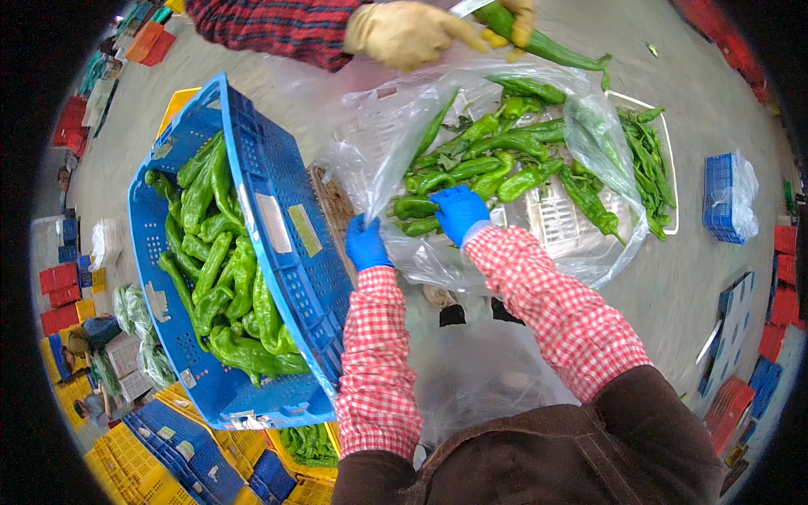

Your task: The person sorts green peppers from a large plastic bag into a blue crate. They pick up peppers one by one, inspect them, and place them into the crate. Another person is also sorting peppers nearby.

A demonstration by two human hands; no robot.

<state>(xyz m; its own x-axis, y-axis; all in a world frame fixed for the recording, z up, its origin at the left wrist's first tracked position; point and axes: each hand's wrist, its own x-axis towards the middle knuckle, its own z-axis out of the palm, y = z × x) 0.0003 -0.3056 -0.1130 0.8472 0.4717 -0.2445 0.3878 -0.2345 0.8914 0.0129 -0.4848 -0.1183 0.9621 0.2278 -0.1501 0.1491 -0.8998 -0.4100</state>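
Note:
My left hand [368,243], in a blue glove, pinches the gathered edge of a clear plastic bag [353,148]. The sheet spreads wide around a loose pile of long green peppers [483,154]. Among the near-left peppers is my right hand [459,213], also blue-gloved, with its fingertips against a green pepper [413,207]. Its fingers are partly hidden, so I cannot tell whether they grip it. Close on the left, a blue plastic crate [290,170] stands tilted, with many green peppers [218,252] inside.
Across from me, a person's gloved hand [404,35] in a plaid sleeve is near a long green pepper [555,47], which the other yellow-gloved hand holds. A white-rimmed basket [672,170] holds thin peppers at right. Yellow crates [136,464] and a small blue crate [719,199] stand around.

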